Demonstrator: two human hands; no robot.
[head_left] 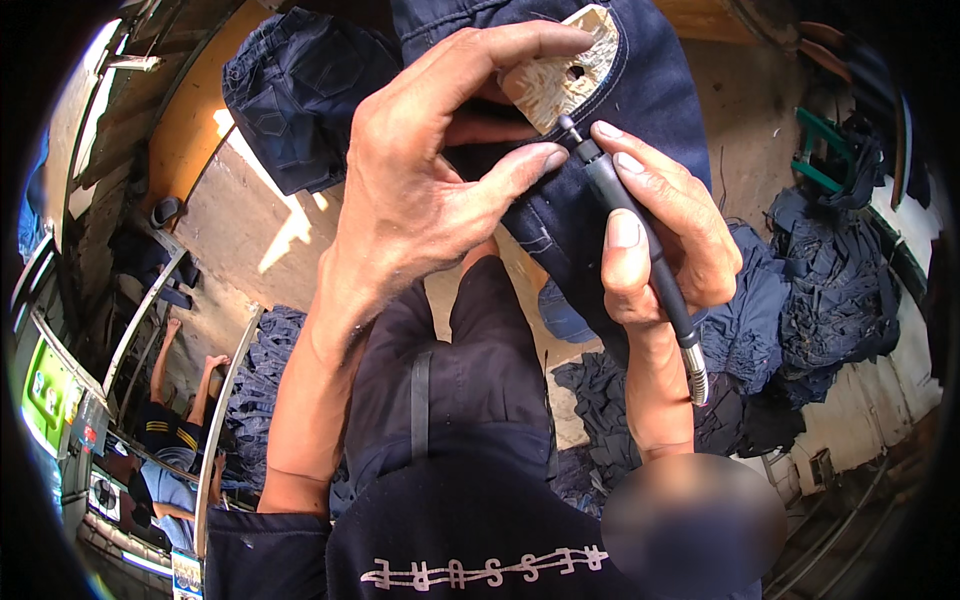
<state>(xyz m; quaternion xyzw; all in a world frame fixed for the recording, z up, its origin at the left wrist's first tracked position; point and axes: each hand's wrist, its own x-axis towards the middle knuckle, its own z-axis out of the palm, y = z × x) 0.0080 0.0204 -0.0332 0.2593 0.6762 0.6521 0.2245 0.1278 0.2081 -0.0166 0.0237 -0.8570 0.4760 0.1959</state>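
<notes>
My left hand (415, 150) is closed on a pale, rough-surfaced flat piece (600, 62) with a dark hole. The index finger lies over its upper part, with the thumb near its lower tip. Beneath it spreads a dark blue denim garment (660, 100), and a pale stitch line curves beside the piece. My right hand (690, 235) grips a slim black rotary-tool handpiece (672, 302) like a pen. Its small rounded grey tip is at the lower point of the pale piece, close to my left thumb; contact cannot be made out. A ribbed metal end sticks out below my right hand.
Folded dark jeans (300, 95) lie at the upper left. Crumpled dark garments (830, 290) pile up on the right, below a green stool (825, 150). More denim (265, 390) is stacked at the left. Beyond a metal rail (228, 430), another person's legs (185, 385) show.
</notes>
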